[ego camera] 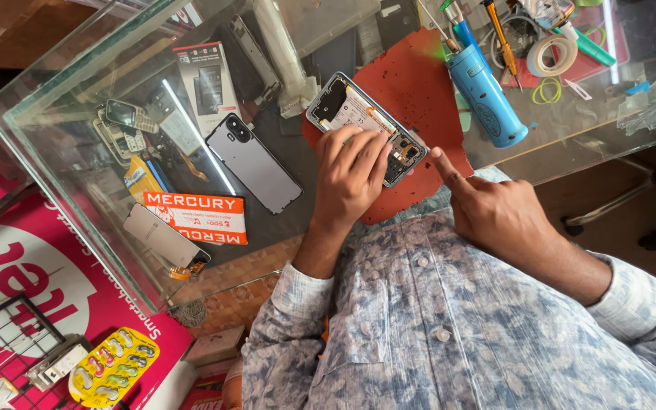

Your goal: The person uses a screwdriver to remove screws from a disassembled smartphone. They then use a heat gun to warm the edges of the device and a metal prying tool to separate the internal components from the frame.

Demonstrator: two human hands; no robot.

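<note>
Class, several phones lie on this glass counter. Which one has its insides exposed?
The opened phone on the red mat, under the left hand; the grey phone beside it stays closed.

We're looking down on a phone repair shop, no doubt about it. The desk (pixel 77 99) is a glass display counter, and under its top we see old keypad handsets (pixel 121 125) and a boxed accessory (pixel 206 76). On top lies an opened smartphone (pixel 343 106) with its insides bare on a red work mat (pixel 411 83), and beside it a detached grey back cover (pixel 256 163). We spot screwdrivers standing in a blue tool holder (pixel 487 95), plus a roll of tape (pixel 554 55). Down by the floor hangs a yellow card of small parts (pixel 114 368).
</note>
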